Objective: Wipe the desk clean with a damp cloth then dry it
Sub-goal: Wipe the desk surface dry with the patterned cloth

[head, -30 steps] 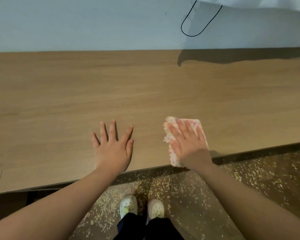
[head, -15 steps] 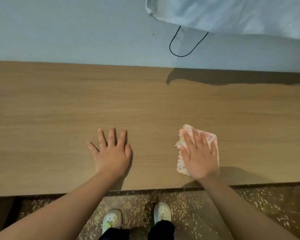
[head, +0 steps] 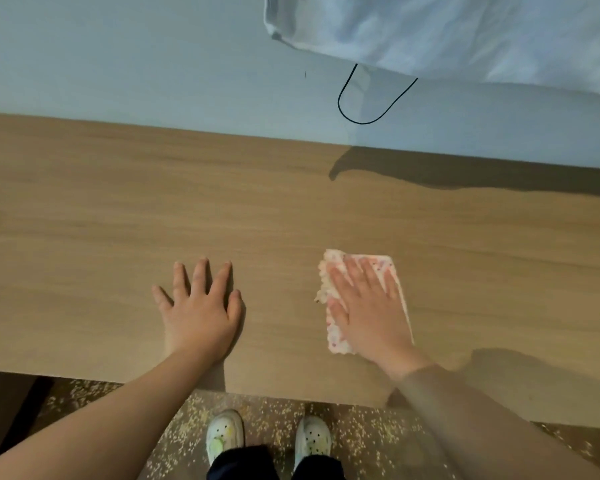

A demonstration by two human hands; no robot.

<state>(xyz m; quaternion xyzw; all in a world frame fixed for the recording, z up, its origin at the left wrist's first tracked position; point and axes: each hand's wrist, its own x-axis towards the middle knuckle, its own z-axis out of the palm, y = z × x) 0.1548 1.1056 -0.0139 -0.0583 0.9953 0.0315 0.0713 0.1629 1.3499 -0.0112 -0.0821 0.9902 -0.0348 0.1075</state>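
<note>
A pale brown wood-grain desk point(head: 118, 220) is shown from above. At eight o'clock the left hand point(head: 201, 313) is laid flat, grip released. At five o'clock a folded white, red-speckled cloth point(head: 334, 336) is pressed down by the right hand point(head: 371, 317), grip released, fingers straight.

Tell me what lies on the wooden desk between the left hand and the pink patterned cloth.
Nothing: the head view shows only bare wooden desk between the left hand and the pink patterned cloth, which the right hand presses flat.
</note>
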